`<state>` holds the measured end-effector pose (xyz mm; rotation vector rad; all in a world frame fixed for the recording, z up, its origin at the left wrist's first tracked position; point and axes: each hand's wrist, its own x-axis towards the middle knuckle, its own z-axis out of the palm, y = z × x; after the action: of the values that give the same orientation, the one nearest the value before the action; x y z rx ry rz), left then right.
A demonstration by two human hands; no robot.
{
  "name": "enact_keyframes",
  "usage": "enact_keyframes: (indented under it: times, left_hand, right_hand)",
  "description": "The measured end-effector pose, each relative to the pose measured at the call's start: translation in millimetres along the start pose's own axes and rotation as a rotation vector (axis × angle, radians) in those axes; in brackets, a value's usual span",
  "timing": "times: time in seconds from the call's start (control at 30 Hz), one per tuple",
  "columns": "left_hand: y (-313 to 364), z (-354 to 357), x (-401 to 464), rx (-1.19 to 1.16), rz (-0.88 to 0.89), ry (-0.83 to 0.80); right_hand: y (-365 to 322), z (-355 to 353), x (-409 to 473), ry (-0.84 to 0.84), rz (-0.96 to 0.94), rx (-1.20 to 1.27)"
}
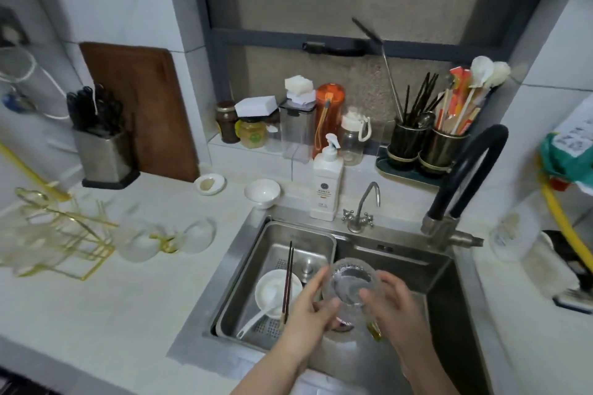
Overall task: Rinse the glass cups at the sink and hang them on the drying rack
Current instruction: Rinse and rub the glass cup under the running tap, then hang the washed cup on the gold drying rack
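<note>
Glass cup (351, 287) sits clamped between your hands over the sink (449, 298), mouth facing you. Your left hand (309, 308) curls round its left side, your right hand (393, 305) pinches the right rim. Well left of your grip, the gold drying rack (61, 234) stands on the counter.

You have a knife block (104, 151) at ten o'clock, with a wooden cutting board (141, 106) leaning on the wall just behind it. At twelve stand a white soap dispenser (326, 184) and an orange bottle (329, 112). At two, dark holders (426, 146) are packed with chopsticks and utensils. A small white bowl (262, 192) sits on the counter at eleven.
</note>
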<state>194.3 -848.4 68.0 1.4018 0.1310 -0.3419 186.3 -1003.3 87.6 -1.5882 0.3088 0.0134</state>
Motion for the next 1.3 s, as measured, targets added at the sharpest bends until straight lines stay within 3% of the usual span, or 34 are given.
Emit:
enact_keyframes:
  times: [0.3, 0.63, 1.3]
  left_hand:
    - [46.7, -167.3, -47.3, 0.182, 0.205, 0.230]
    - [80.7, -340.4, -97.7, 0.105, 0.229, 0.357]
    - [89.1, -517.8, -70.5, 0.134, 0.143, 0.583]
  right_hand:
    - [-10.4, 177.1, -25.7, -0.170, -0.053, 0.061]
    - [-20.9, 355.6, -60.6, -0.262, -0.046, 0.093]
    - [-14.7, 538.9, -22.0, -0.448, 0.081, 0.088]
